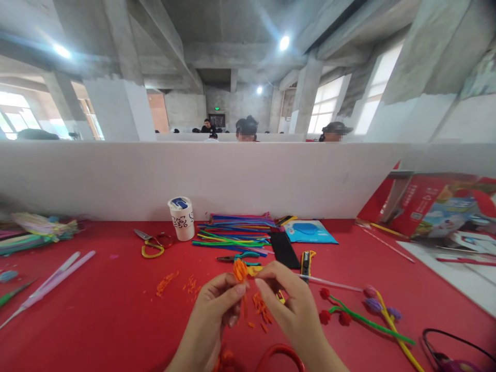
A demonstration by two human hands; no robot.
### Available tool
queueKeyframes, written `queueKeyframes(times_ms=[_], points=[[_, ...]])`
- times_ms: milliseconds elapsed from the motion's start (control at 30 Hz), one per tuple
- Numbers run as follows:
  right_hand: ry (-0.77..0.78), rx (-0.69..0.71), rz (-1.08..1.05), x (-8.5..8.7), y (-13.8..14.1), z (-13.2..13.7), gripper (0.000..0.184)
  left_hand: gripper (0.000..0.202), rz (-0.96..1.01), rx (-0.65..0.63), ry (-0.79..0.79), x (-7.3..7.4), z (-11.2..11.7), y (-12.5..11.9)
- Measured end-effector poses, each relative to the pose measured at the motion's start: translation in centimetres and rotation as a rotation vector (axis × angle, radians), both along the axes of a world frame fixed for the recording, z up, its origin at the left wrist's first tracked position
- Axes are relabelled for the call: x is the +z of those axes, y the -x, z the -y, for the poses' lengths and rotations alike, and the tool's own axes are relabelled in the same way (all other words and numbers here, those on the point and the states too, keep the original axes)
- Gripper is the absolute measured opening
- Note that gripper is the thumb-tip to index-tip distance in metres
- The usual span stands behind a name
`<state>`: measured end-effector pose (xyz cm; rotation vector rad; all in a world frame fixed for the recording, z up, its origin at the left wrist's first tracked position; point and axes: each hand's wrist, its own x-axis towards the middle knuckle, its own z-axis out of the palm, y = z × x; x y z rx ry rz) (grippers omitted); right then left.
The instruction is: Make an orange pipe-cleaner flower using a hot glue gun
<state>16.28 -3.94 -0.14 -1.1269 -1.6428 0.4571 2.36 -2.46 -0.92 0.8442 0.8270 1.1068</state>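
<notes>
- The red counter [96, 315] carries everything; a white partition [232, 175] stands behind it.
- Both hands meet low in the middle: the left hand [215, 315] and right hand [290, 305] each pinch the orange curl [240, 269], fingers closed narrow on it, held just above the counter.
- To do this well, I judge the pinches should stay close together on the curl, turning it in small bites so it does not spring loose.
- One stack of coloured stems [232, 232] lies beyond the hands; too many to count.
- One cup [182, 218] stands left of the stack.
- One pair of scissors [153, 243] lies left of the cup.
- One black strip [283, 249] lies right of the stack.
- One blue packet [310, 231].
- Three red buds [333, 310] on green stems lie right of the hands.
- Orange scraps [166, 282] are scattered, uncounted.
</notes>
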Motion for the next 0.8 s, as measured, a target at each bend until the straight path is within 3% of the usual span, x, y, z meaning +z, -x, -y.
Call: queueKeyframes(times_ms=[133, 233, 333, 400, 467, 667, 800], points=[[0.444, 0.3, 0.022, -0.9, 1.0, -0.4, 0.017, 0.015, -0.068, 0.11, -0.092, -0.4, -1.0, 0.5], [0.427, 0.339, 0.165, -1.2, 1.4, -0.6, 0.021, 0.017, -0.179, 0.111, -0.156, -0.5, -1.6, 1.0], [0.39, 0.109, 0.406, -1.2, 0.1, -1.7, 0.018, 0.02, -0.2, 0.113, -0.17, -0.2, -2.0, 1.3], [0.511, -0.174, 0.552, -1.8, -1.6, -2.9, 0.026, 0.018, -0.16, 0.137, -0.145, 0.1, -2.0, 1.4], [0.599, -0.316, 0.594, -3.2, -3.3, -4.3, 0.028, 0.018, -0.111, 0.14, -0.115, 0.3, -2.0, 1.4], [0.805, -0.319, 0.524, -8.5, -5.3, -6.8, 0.026, 0.017, 0.054, 0.097, -0.006, 0.3, -1.8, 1.4], [0.784, -0.278, 0.272, -8.7, -5.5, -7.2, 0.024, 0.012, 0.146, 0.063, 0.073, 0.5, -1.8, 1.8]])
